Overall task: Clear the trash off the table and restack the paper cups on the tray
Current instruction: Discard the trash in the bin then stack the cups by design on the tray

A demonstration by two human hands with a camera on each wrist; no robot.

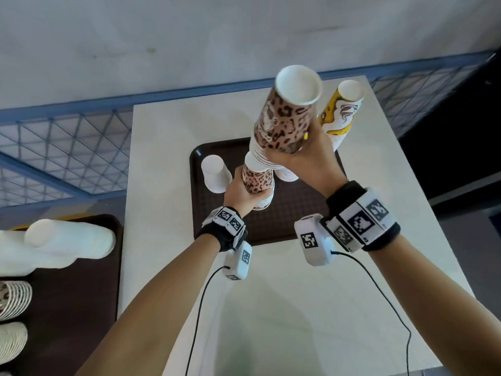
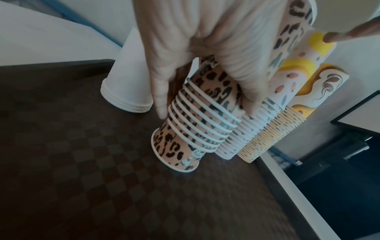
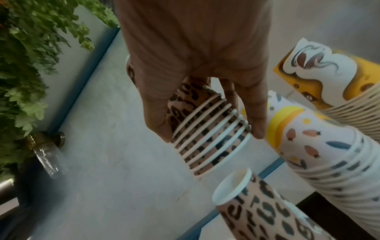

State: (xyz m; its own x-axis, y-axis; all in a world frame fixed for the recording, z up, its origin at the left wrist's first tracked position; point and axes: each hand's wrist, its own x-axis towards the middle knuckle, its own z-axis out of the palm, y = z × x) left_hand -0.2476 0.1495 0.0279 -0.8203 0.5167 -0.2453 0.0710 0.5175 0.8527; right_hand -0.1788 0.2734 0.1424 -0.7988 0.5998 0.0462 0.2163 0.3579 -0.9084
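Observation:
A brown tray (image 1: 284,213) lies on the white table (image 1: 162,158). On it a leopard-print cup stack (image 1: 257,183) (image 2: 195,129) stands mouth down, and my left hand (image 1: 240,191) (image 2: 205,112) grips its side. My right hand (image 1: 298,158) (image 3: 210,135) grips a second leopard stack (image 1: 287,118) (image 3: 205,134), lifted and tilted just above the first stack's top cup (image 3: 257,207). Behind them stand a speckled stack (image 2: 244,134) (image 3: 318,154) and a tall yellow stack (image 1: 341,112) (image 2: 273,138) (image 3: 329,78). A short white stack (image 1: 214,173) (image 2: 127,91) stands at the tray's far left.
A second brown tray (image 1: 76,308) at the left holds white cup stacks (image 1: 67,240) lying down and ribbed stacks (image 1: 13,299). A blue mesh railing (image 1: 67,147) runs behind the table. Green plants (image 3: 24,65) show beyond it. The table's right edge drops to a dark floor.

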